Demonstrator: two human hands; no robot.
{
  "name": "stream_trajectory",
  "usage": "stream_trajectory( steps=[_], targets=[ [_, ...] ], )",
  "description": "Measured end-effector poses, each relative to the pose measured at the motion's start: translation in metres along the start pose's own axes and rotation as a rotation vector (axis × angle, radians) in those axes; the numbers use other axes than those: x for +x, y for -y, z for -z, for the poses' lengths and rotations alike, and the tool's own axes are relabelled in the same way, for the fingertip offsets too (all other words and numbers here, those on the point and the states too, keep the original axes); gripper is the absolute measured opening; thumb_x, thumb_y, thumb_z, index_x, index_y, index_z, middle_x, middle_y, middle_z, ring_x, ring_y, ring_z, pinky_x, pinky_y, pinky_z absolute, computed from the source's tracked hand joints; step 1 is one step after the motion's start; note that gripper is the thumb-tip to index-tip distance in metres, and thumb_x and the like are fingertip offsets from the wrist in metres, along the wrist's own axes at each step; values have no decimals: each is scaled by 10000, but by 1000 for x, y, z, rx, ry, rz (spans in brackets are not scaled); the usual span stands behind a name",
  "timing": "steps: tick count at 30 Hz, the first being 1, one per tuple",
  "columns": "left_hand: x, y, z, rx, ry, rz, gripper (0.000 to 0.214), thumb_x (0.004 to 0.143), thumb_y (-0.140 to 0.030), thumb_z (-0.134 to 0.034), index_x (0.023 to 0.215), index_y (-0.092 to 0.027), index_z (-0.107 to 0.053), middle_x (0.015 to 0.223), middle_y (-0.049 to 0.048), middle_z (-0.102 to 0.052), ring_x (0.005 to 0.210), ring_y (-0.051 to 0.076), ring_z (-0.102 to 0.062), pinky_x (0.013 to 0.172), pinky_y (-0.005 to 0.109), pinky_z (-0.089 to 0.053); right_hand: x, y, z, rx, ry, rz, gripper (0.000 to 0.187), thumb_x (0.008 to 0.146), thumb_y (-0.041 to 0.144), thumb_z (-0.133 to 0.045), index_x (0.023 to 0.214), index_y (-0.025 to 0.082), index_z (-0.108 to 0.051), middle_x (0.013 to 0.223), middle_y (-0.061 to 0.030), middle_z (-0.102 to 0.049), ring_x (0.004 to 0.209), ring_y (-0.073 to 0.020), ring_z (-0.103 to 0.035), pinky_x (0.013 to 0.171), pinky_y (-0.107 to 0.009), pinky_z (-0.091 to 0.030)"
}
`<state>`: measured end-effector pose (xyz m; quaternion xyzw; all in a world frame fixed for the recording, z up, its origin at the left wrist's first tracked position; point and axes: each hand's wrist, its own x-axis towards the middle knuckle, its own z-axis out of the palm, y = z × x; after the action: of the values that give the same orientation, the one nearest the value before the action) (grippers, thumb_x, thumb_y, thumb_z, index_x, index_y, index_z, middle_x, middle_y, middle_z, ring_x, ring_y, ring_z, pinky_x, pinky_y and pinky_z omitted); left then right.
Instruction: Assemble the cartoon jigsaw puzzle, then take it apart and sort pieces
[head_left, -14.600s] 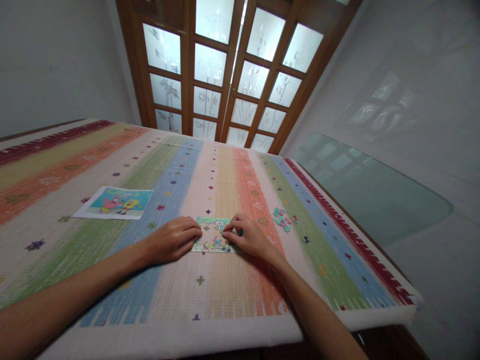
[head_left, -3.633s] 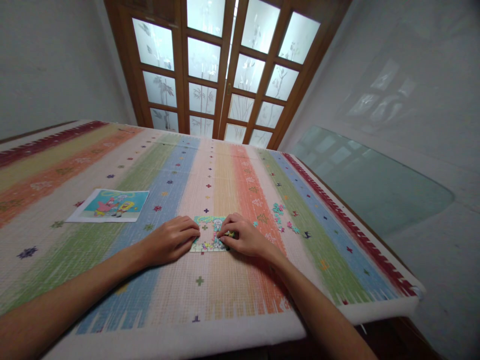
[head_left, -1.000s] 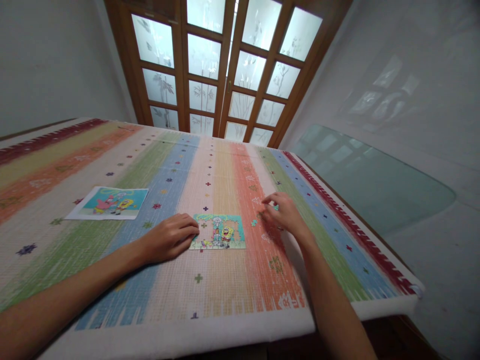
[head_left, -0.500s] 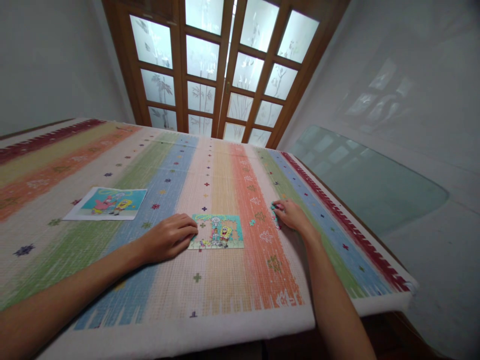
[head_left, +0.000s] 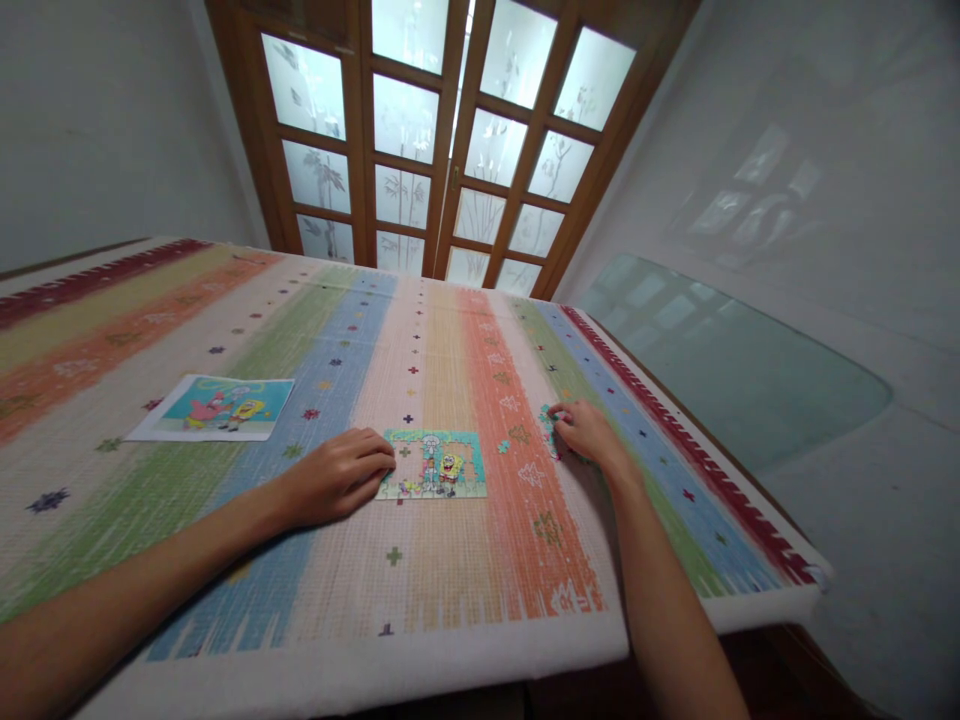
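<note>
Jigsaw puzzle (head_left: 431,470), a flat rectangle of turquoise, green and yellow interlocking pieces, lies partly filled in front of you. A column with a tall pale figure stands in its middle, a square yellow figure just right of it; gaps on both sides let the cloth show through. Your left hand (head_left: 352,475) rests at the puzzle's left edge, fingers together and gently curled over it; whether they pinch it, you cannot tell from here. Your right hand (head_left: 590,435) bends over a small cluster of mostly turquoise loose pieces (head_left: 547,413), thumb and forefinger close together; whether a piece sits between them cannot be told. One turquoise knobbed piece (head_left: 504,447) lies apart, between that cluster and the puzzle. Well to your left lies a white-edged printed sheet (head_left: 214,410) with cartoon figures on blue. All rest on a striped, multicoloured tablecloth (head_left: 450,575). Beyond it stand brown wooden doors (head_left: 358,175) with frosted, plant-patterned panes.
</note>
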<state>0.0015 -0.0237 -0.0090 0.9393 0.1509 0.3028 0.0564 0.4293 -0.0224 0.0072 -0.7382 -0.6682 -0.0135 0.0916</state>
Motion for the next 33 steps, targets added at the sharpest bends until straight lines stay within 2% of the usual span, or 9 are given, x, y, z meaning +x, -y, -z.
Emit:
stream_trajectory(
  steps=[5, 11, 17, 24, 29, 31, 33],
  targets=[
    [0, 0, 0, 15, -1, -11, 211, 1007, -135, -481, 1054, -166, -684, 1017, 104, -719, 921, 218, -662, 855, 371, -557, 2, 4, -6, 40, -21, 14, 236, 909, 237, -594, 1052, 187, -776, 962, -100, -719, 898, -221, -654, 826, -299, -459],
    [0, 0, 0, 6, -8, -14, 209, 1002, -127, -485, 1052, -167, -683, 1007, 104, -719, 911, 221, -661, 849, 375, -555, 4, 4, -7, 70, -24, 5, 122, 857, 212, -631, 889, 181, -745, 896, -88, -727, 827, -204, -649, 758, -278, -453],
    [0, 0, -1, -1, -2, -4, 213, 1000, -125, -483, 1055, -168, -684, 1017, 104, -717, 922, 219, -657, 860, 377, -555, 4, 4, -8, 88, -48, -26, 133, 834, 229, -634, 869, 181, -753, 883, -104, -736, 812, -223, -657, 703, -288, -440],
    [-1, 0, -1, 28, 9, -13, 213, 1012, -132, -468, 1054, -162, -674, 1019, 104, -717, 926, 217, -658, 867, 373, -552, 4, 6, -2, 164, -33, -38, 78, 775, 215, -676, 754, 182, -743, 814, -103, -726, 773, -240, -660, 694, -319, -448],
    [0, 1, -1, 44, 9, -23, 209, 1019, -139, -460, 1059, -164, -664, 1017, 100, -714, 925, 217, -658, 864, 377, -553, 5, 12, 7, 296, 1, -55, 73, 807, 216, -656, 751, 183, -688, 726, -74, -709, 683, -202, -662, 642, -293, -473],
    [0, 1, -2, 41, 5, -30, 202, 1018, -137, -463, 1059, -161, -660, 1015, 100, -713, 921, 217, -658, 858, 379, -554, 2, 20, 11, 445, 29, -24, 62, 822, 225, -652, 779, 185, -673, 725, -67, -713, 671, -191, -669, 637, -285, -490],
    [0, 1, -2, 40, 0, -34, 196, 1019, -137, -466, 1054, -161, -657, 1010, 100, -711, 919, 216, -657, 859, 379, -555, -4, 34, 15, 643, 90, 69, 65, 818, 234, -672, 858, 183, -681, 771, -64, -731, 694, -184, -682, 658, -285, -511]
  ],
)
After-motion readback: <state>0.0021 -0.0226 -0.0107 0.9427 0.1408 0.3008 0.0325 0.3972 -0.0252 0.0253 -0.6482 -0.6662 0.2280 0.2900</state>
